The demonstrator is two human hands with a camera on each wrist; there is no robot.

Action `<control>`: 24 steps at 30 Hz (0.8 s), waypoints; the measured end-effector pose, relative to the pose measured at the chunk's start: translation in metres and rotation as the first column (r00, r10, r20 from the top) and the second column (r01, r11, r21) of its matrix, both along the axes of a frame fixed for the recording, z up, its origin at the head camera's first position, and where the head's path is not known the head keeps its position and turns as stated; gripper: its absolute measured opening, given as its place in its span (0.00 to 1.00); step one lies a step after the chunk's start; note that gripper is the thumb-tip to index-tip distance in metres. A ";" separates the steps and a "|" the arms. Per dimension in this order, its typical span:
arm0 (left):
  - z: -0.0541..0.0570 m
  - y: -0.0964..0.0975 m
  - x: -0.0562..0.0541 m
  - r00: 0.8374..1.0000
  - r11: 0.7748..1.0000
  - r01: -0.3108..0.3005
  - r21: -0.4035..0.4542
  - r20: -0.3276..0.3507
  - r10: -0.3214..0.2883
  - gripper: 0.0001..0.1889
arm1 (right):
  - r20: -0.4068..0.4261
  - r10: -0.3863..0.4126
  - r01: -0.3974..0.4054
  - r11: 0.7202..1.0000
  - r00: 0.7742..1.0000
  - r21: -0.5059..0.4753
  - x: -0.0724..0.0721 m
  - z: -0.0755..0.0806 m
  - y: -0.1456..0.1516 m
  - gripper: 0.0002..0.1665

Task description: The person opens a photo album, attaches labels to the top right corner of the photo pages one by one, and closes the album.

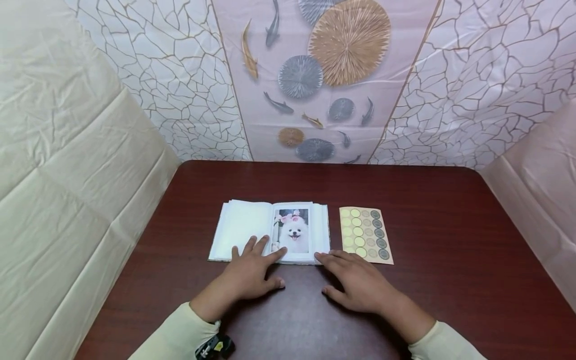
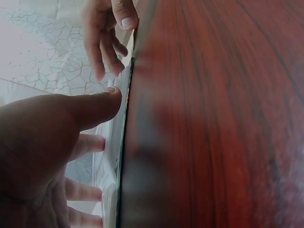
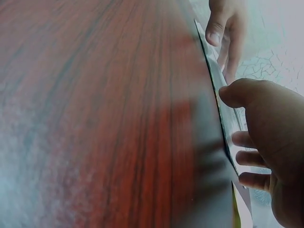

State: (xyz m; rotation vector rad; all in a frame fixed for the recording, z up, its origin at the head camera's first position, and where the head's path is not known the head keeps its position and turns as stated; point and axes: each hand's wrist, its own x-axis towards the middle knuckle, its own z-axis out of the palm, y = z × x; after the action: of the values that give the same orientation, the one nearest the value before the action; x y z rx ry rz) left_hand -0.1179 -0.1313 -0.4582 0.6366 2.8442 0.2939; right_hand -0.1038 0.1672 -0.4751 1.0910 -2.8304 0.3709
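Note:
An album [image 1: 246,220] lies spread on the table, its left page blank white. On the right page is a photo [image 1: 294,231] of a fluffy white dog with pink flowers on its head. My left hand [image 1: 252,272] has its fingers spread over the lower edge of the album, near the middle fold; the thumb stays off the page in the left wrist view. At the album's lower right corner is my right hand [image 1: 360,282], fingers extended and holding nothing. Just beyond its fingers lies a sticker sheet [image 1: 365,235] with rows of round yellow, tan and grey stickers.
The dark red wooden table [image 1: 427,215] extends around the album on all sides. Behind it hangs a patterned cloth [image 1: 315,120], and pale cloth walls [image 1: 81,165] flank both sides. A black strap device [image 1: 215,346] sits at the left sleeve cuff.

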 end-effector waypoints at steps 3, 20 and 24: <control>0.000 0.002 0.001 1.000 1.000 0.002 -0.005 -0.001 -0.002 0.38 | -0.004 0.011 -0.011 1.000 1.000 0.001 0.001 0.000 0.001 0.40; 0.000 0.011 0.004 1.000 1.000 0.007 -0.008 -0.017 -0.007 0.38 | -0.007 0.007 -0.007 1.000 1.000 0.015 0.006 0.001 0.007 0.35; -0.001 0.011 0.004 1.000 1.000 0.009 -0.002 -0.022 -0.009 0.37 | 0.004 0.000 0.000 1.000 1.000 0.026 0.008 0.000 0.008 0.36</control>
State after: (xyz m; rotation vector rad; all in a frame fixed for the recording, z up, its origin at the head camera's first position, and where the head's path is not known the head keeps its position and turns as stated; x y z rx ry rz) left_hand -0.1136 -0.1204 -0.4591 0.6561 2.8612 0.2847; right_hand -0.0960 0.1756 -0.4747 1.0965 -2.8463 0.3375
